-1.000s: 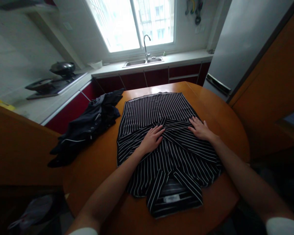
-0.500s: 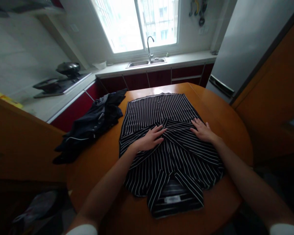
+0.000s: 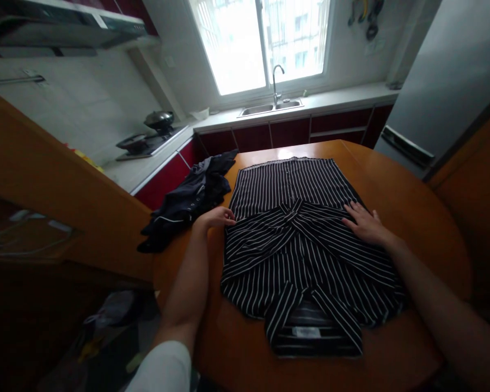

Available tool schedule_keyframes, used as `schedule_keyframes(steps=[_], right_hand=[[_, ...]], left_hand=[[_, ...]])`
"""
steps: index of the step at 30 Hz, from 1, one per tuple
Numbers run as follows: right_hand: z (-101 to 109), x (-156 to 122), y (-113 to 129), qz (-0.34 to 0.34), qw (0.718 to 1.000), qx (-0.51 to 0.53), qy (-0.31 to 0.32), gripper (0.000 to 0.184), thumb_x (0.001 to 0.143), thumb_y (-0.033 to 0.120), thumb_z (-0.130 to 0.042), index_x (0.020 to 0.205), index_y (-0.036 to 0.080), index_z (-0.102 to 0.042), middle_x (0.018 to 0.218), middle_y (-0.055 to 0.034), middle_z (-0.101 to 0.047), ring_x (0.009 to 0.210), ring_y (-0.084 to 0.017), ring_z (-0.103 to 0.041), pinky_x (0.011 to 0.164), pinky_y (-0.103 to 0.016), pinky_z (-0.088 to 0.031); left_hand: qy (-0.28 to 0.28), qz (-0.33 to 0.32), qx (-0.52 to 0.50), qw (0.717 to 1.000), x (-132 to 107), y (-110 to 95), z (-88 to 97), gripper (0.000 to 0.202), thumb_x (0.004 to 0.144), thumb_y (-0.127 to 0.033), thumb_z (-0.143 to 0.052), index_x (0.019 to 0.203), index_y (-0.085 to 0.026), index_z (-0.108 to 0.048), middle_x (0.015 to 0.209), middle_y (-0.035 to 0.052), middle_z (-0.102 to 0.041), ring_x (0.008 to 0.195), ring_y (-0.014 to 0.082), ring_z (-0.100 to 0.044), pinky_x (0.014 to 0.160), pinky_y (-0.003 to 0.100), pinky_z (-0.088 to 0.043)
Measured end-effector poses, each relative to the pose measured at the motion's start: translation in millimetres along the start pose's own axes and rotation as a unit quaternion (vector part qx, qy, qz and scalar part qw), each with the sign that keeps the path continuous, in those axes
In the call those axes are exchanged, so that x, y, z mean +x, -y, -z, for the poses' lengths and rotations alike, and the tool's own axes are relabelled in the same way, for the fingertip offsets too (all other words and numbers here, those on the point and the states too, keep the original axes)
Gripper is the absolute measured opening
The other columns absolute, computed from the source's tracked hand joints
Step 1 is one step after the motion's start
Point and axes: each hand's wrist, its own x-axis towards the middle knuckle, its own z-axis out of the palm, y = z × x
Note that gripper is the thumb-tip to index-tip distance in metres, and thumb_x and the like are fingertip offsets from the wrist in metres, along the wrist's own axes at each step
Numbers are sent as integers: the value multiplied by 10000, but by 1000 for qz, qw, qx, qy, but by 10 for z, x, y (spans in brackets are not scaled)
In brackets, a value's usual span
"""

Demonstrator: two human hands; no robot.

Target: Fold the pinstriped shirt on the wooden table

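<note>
A black shirt with white stripes (image 3: 294,190) lies spread on the round wooden table (image 3: 408,201), sleeves folded across its middle and collar toward me. My left hand (image 3: 218,216) is at the shirt's left edge, fingers curled and pinching the fabric there. Flat on the folded sleeve at the right side rests my right hand (image 3: 363,223), its fingers stretched out.
A dark garment (image 3: 191,198) lies bunched at the table's left edge. Behind it run a counter with a sink (image 3: 269,108) under the window and a stove with a wok (image 3: 157,122) at the left. A grey fridge (image 3: 445,81) stands at the right.
My left hand slid from the middle of the shirt out to its left edge and closed on the fabric. The right hand stayed flat. The camera turned left.
</note>
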Motion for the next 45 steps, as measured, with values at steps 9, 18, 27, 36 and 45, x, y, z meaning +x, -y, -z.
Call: schedule_keyframes(steps=[9, 18, 27, 36, 45], right_hand=[[-81, 40, -87, 2, 1000, -3, -16, 704, 988, 566, -232, 1573, 188, -336, 1667, -107, -209, 1535, -308, -173, 1202, -653, -143], [-152, 80, -181, 8, 999, 1, -33, 717, 972, 586, -229, 1559, 197, -364, 1659, -112, -238, 1526, -319, -201, 1189, -675, -151], [-106, 58, -143, 6, 1000, -4, -22, 691, 976, 538, -254, 1561, 185, -350, 1650, -141, -255, 1518, -337, -218, 1180, -680, -170], [-92, 63, -133, 5, 1000, -16, -5, 742, 981, 558, -195, 1564, 120, -331, 1664, -156, -196, 1535, -318, -159, 1192, -660, -131], [-118, 71, -154, 8, 1000, -13, -24, 755, 980, 577, -178, 1554, 117, -350, 1651, -171, -231, 1526, -325, -184, 1184, -665, -148]], left_hand=[[79, -27, -13, 996, 9, 51, 9, 415, 605, -560, -770, 709, -162, -720, 641, -7, -597, 645, 141, -493, 612, 250, -351], [-3, -36, 24, 999, -3, -145, -13, 384, 679, -467, -743, 909, -162, -710, 795, 10, -623, 709, 146, -535, 639, 230, -390], [25, -117, 19, 993, -557, -704, -180, 202, 793, -356, -684, 903, -189, -711, 791, 10, -636, 713, 161, -555, 622, 248, -384], [5, 12, -80, 997, -1886, -152, -912, 286, 793, -380, -699, 1025, -228, -634, 840, -16, -638, 740, 169, -587, 671, 259, -434], [-186, 59, -107, 975, -2087, -204, -1482, 155, 790, -340, -657, 808, -201, -594, 810, 13, -618, 754, 185, -569, 689, 288, -424]])
